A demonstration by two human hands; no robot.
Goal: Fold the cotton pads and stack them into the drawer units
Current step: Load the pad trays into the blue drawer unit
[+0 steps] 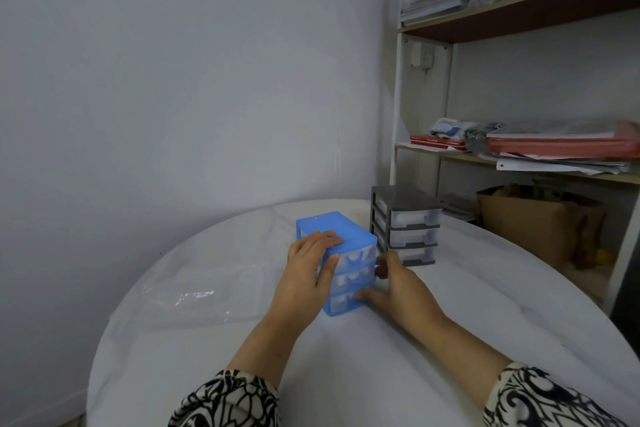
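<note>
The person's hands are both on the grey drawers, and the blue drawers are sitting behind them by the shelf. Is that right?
Not quite. You swapped the colours. The head view shows the left hand resting on top of the blue drawers, with the right hand at their front. The grey drawers are the ones sitting behind, by the shelf, and nobody is touching them.

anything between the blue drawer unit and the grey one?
Head view: only the right hand's fingers reach into the gap between the blue drawer unit and grey drawer unit; behind them, bare white table cover.
</note>
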